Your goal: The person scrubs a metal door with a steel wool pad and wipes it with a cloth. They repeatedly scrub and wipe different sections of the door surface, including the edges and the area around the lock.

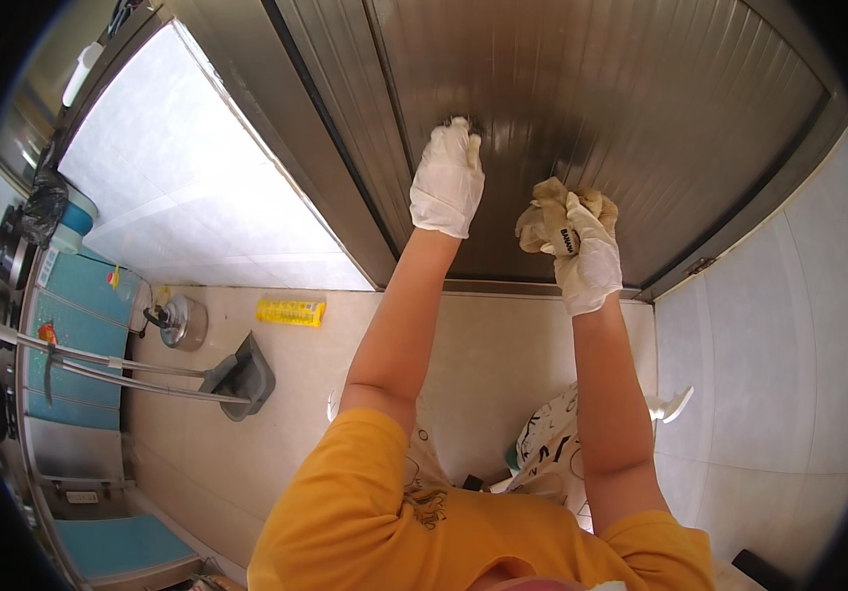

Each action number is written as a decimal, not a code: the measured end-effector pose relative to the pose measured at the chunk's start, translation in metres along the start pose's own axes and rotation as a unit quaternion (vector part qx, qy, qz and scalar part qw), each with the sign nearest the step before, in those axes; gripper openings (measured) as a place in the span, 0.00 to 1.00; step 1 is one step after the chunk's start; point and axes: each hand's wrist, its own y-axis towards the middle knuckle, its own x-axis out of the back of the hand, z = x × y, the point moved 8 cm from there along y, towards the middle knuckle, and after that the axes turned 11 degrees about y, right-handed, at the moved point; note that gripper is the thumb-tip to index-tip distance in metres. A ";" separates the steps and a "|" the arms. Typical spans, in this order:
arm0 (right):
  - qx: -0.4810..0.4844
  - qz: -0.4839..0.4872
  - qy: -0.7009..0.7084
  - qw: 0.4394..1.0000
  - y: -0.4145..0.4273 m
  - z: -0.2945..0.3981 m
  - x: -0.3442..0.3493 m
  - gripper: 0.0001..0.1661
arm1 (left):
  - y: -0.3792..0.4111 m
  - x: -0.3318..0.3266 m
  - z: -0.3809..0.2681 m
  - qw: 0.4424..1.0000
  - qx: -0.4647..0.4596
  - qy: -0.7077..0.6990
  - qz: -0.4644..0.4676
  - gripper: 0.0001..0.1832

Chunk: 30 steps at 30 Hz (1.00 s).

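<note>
Both my hands wear thin white gloves and are raised at a ribbed, brown metal door panel [653, 96]. My left hand [449, 177] touches the panel with its fingers bent; a small dark part shows at the fingertips, and whether the fingers grip it cannot be told. Lower and to the right, my right hand [590, 258] is closed on a bunched, brownish cloth [549, 218] that bears dark writing. The cloth is close to the panel's lower part; whether it touches the panel is unclear.
A grey dustpan [243, 380] with long metal handles, a yellow packet [291, 312] and a metal kettle [184, 323] are on the tiled floor at left, near teal cabinets [73, 325]. A white spray-bottle head [671, 406] shows beside my right arm, near the tiled wall [756, 354].
</note>
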 end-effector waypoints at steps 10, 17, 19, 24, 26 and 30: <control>0.089 0.035 -0.095 0.991 0.003 0.030 -0.072 0.23 | -0.016 0.025 0.013 0.998 0.042 -0.038 -0.011 0.11; 0.491 0.199 -0.586 0.613 0.015 0.045 -0.246 0.23 | -0.025 0.074 0.068 0.768 0.327 -0.546 0.075 0.05; 0.371 0.189 -0.717 0.558 0.035 0.009 -0.243 0.13 | -0.028 0.077 0.073 0.757 0.359 -0.539 0.086 0.07; 0.229 0.208 -0.741 0.596 0.029 -0.097 -0.157 0.13 | -0.031 0.081 0.083 0.695 0.431 -0.571 0.073 0.09; 0.174 0.193 -0.727 0.636 0.027 -0.141 -0.097 0.20 | -0.030 0.088 0.085 0.686 0.432 -0.583 0.052 0.10; -0.016 0.241 -0.747 0.620 0.023 -0.221 -0.001 0.11 | -0.030 0.098 0.085 0.696 0.436 -0.568 0.059 0.11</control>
